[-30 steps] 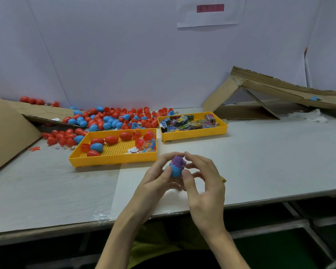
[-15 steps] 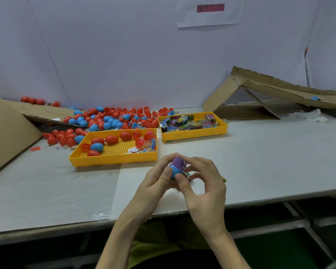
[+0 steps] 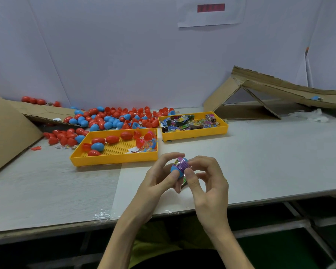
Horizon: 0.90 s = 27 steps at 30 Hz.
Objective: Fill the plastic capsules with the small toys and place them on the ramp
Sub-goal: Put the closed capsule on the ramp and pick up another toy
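Observation:
My left hand (image 3: 159, 177) grips a blue capsule half (image 3: 176, 171) above the table's front part. A purple wrapped toy (image 3: 181, 164) sits in its mouth and sticks out. My right hand (image 3: 206, 183) pinches the toy's wrapper between thumb and fingers. One yellow tray (image 3: 113, 159) holds red and blue capsules and some loose toys. Another yellow tray (image 3: 194, 133) behind it is filled with wrapped toys. A cardboard ramp (image 3: 279, 92) stands at the back right.
A heap of red and blue capsules (image 3: 113, 118) lies at the back, spilling from a cardboard sheet (image 3: 41, 113) on the left. Crumpled white plastic (image 3: 312, 115) lies under the ramp's slope. The table's front edge (image 3: 260, 199) runs just below my hands.
My right thumb has slid down along the wrapper and the toy sits a little deeper in the blue half. Both hands have stayed in the same place.

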Motion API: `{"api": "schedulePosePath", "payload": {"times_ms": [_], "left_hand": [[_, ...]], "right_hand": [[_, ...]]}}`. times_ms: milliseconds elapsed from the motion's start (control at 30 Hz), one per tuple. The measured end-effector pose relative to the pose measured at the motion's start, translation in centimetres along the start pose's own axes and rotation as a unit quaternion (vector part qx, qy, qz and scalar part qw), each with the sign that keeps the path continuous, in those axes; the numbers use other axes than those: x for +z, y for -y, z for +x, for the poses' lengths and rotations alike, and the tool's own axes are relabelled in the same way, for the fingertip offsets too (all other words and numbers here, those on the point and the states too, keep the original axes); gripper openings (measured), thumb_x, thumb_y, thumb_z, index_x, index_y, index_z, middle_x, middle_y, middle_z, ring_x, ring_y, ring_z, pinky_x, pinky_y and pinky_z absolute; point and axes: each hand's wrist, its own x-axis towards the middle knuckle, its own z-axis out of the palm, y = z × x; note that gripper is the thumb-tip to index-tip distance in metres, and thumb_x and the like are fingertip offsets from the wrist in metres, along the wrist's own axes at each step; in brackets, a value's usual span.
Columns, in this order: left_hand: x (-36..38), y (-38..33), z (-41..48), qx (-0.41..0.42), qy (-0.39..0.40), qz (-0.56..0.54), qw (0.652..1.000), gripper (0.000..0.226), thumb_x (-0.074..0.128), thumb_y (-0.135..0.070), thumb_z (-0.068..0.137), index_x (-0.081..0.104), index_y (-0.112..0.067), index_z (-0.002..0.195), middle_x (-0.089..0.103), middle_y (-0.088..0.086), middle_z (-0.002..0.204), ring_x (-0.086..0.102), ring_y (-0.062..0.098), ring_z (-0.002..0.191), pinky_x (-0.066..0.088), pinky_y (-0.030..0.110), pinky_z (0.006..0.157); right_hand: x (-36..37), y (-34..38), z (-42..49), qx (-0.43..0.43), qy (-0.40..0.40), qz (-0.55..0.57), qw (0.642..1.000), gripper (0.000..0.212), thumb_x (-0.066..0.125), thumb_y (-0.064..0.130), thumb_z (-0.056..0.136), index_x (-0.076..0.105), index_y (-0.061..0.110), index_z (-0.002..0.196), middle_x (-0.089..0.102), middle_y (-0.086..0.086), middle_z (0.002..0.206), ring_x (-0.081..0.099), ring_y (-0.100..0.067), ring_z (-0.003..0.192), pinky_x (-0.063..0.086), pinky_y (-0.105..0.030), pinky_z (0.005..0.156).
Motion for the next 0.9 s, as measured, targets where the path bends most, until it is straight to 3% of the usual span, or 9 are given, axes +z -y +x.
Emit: {"api": "schedulePosePath", "payload": {"times_ms": [133,333,500,600,767,900], "left_hand": [[0.17,-0.05,0.07,-0.005,0.006,0.013,1.0,0.03,0.058,-0.035,0.095,0.065,-0.031,0.124,0.067,0.009,0.109,0.058,0.023,0.081,0.055,0.031,0.081],[0.11,-0.11,-0.15,-0.001,0.018,0.036,0.999,0.04,0.06,-0.048,0.087,0.063,-0.036,0.125,0.064,0.02,0.098,0.06,0.016,0.081,0.054,0.03,0.085],[0.08,0.09,-0.17,0.003,0.016,0.038,0.999,0.043,0.062,-0.047,0.087,0.057,-0.037,0.129,0.064,0.021,0.09,0.061,0.015,0.078,0.054,0.029,0.086],[0.1,0.16,-0.13,-0.001,0.004,0.043,0.999,0.038,0.062,-0.049,0.086,0.059,-0.038,0.122,0.066,0.013,0.081,0.063,0.015,0.078,0.055,0.032,0.086],[0.27,0.1,0.01,-0.009,-0.013,0.047,0.999,0.036,0.059,-0.051,0.086,0.065,-0.034,0.117,0.069,0.005,0.093,0.059,0.014,0.071,0.057,0.032,0.079],[0.32,0.22,0.08,-0.018,-0.025,0.047,0.998,0.029,0.057,-0.039,0.093,0.068,-0.029,0.118,0.069,0.002,0.096,0.059,0.015,0.071,0.056,0.03,0.076]], "right_hand": [[-0.29,-0.25,0.09,0.032,0.006,0.033,0.999,0.005,0.063,0.029,0.088,0.062,0.025,0.09,0.062,0.014,0.095,0.065,-0.015,0.091,0.053,-0.02,0.074],[-0.36,-0.32,0.05,0.051,0.0,0.058,0.997,0.02,0.061,0.036,0.09,0.062,0.017,0.096,0.065,0.014,0.093,0.065,-0.008,0.089,0.052,-0.015,0.072],[-0.38,-0.35,0.09,0.043,-0.008,0.056,0.997,0.01,0.063,0.03,0.092,0.063,0.02,0.094,0.067,0.016,0.093,0.066,-0.007,0.088,0.052,-0.013,0.071],[-0.42,-0.45,0.07,0.036,-0.014,0.048,0.998,0.009,0.064,0.026,0.089,0.064,0.018,0.092,0.067,0.015,0.093,0.067,-0.007,0.086,0.051,-0.013,0.07],[-0.53,-0.67,0.09,0.015,-0.021,0.019,0.999,0.011,0.067,0.026,0.088,0.065,0.016,0.092,0.066,0.015,0.092,0.067,-0.012,0.083,0.053,-0.016,0.071],[-0.44,-0.73,0.09,0.002,-0.031,-0.003,1.0,0.009,0.068,0.028,0.087,0.065,0.021,0.091,0.063,0.016,0.092,0.066,-0.014,0.087,0.055,-0.018,0.073]]}}
